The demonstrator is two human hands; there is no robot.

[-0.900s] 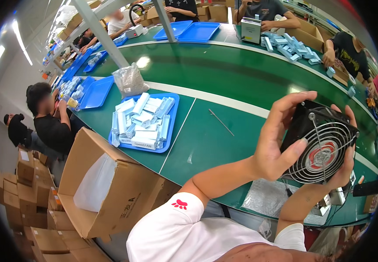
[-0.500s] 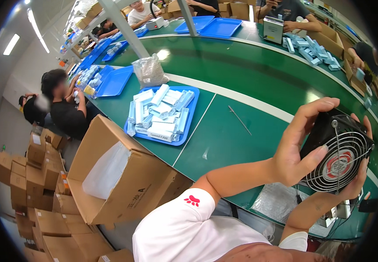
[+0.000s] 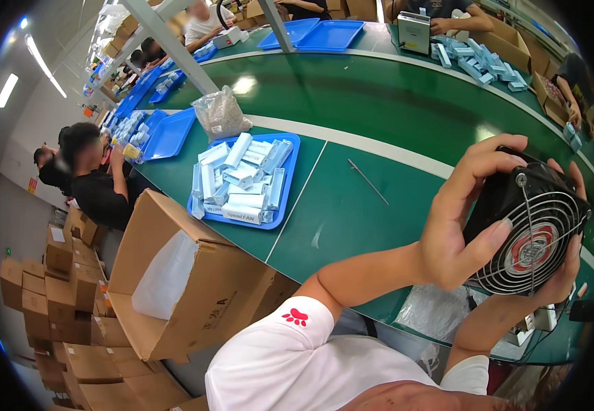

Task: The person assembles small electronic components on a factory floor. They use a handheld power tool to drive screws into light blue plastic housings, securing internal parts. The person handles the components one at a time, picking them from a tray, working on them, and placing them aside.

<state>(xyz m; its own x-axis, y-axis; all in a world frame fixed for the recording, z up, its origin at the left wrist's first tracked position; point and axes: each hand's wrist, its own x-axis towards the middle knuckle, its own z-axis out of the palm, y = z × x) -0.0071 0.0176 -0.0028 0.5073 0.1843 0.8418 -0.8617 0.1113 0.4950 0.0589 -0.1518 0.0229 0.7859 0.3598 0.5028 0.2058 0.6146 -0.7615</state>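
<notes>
A black cooling fan (image 3: 501,204) with a round wire guard (image 3: 540,279) and a red hub label is raised above the right part of the green bench. My left hand (image 3: 447,226) grips its near left side, thumb beside the guard and fingers over the top edge. On the other side my right hand (image 3: 563,279) supports it, with fingertips showing behind the far edge; part of that hand is hidden by the fan. A thin metal rod (image 3: 368,181) lies on the bench to the left of my hands.
A blue tray (image 3: 293,154) of light-blue and white boxes stands on the bench, near a bag of small parts (image 3: 220,115). An open carton (image 3: 204,288) sits by the bench edge. Bubble wrap (image 3: 434,312) lies below my left forearm. Co-workers sit around the green belt (image 3: 352,89).
The view has shifted slightly, so the bench and tray appear a little further left. Both hands still hold the fan, which is turned only slightly.
</notes>
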